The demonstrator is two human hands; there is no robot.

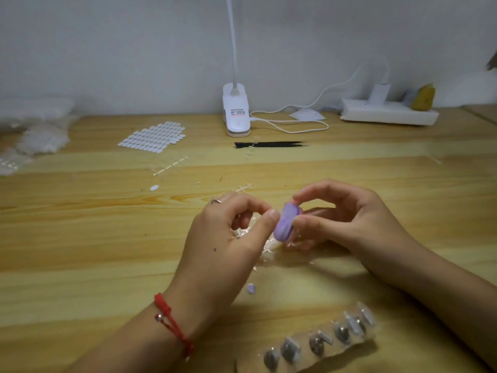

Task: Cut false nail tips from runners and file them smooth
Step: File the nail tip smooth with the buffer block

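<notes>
My right hand [347,219] pinches a small purple oval file block [285,220] between forefinger and thumb, above the wooden table [94,238]. My left hand [228,238] is beside it, thumb tip touching the block's left edge, fingers curled; what they pinch is too small to make out. Clear cut runner scraps [269,249] lie under both hands. One small lilac nail tip [251,288] lies on the table near my left wrist. A clear runner with tips [169,168] lies farther back.
A clear strip of silvery nail tips [320,340] lies at the front right. A sheet of white oval stickers [153,138], black tweezers [269,144], a white clip lamp [236,114] with its cable, and a power strip [387,114] stand at the back. Plastic bags [29,130] are piled far left.
</notes>
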